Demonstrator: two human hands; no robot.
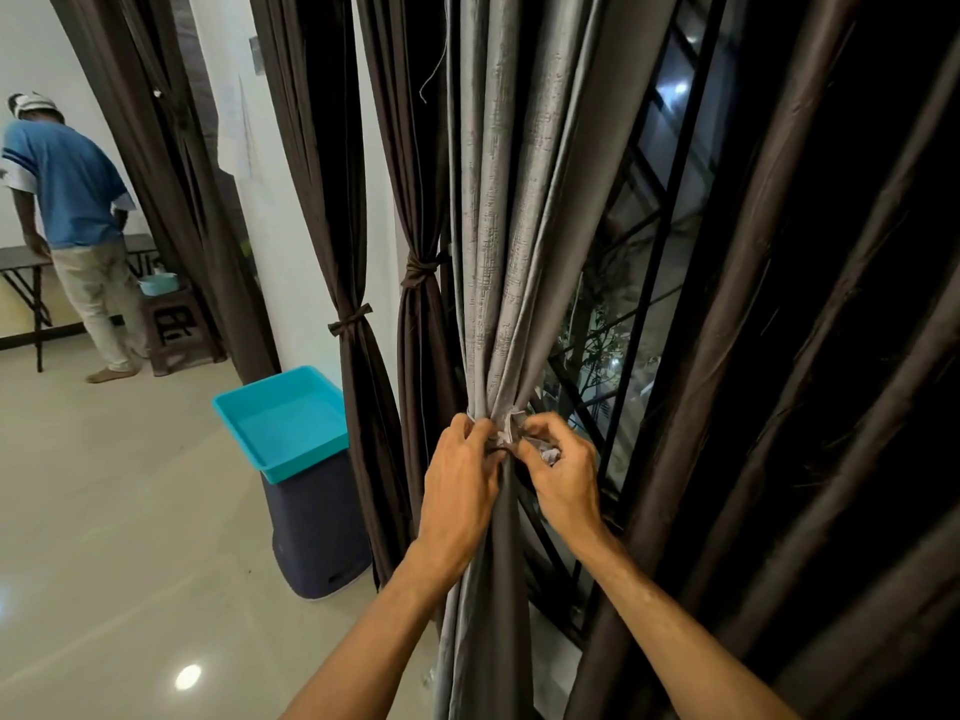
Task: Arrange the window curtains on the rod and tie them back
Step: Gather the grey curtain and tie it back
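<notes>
A grey curtain (511, 241) hangs gathered into a bunch in front of the window. A pale tie-back strip (508, 432) wraps the bunch at waist height. My left hand (460, 491) pinches the strip on the left side of the bunch. My right hand (563, 470) grips the strip's other end on the right, fingers curled. Both hands touch the gathered fabric. Two dark brown curtains (358, 210) to the left are tied with brown bands (350, 320).
Dark brown curtain folds (769, 324) hang at the right over a barred window (649, 283). A turquoise tray (283, 423) sits on a dark bin (317, 532) by the wall. A person (72, 220) stands by a table (15, 259) at the far left.
</notes>
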